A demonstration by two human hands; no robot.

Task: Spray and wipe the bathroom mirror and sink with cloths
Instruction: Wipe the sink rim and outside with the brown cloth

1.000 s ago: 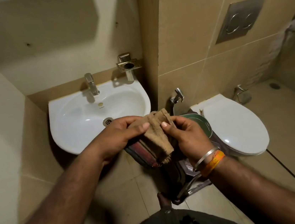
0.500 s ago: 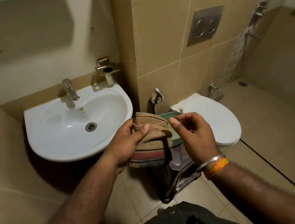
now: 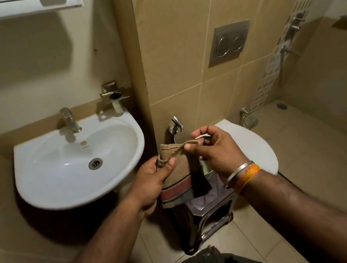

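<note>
Brown cloth point(image 3: 174, 170) held in front of the sink point(image 3: 80, 162), gripped by left hand point(image 3: 152, 182), one corner pinched by right hand point(image 3: 216, 148). Thin pinch: could slip while unfolding, dropping cloth onto stool point(image 3: 207, 203) or floor point(image 3: 247, 238).
</note>
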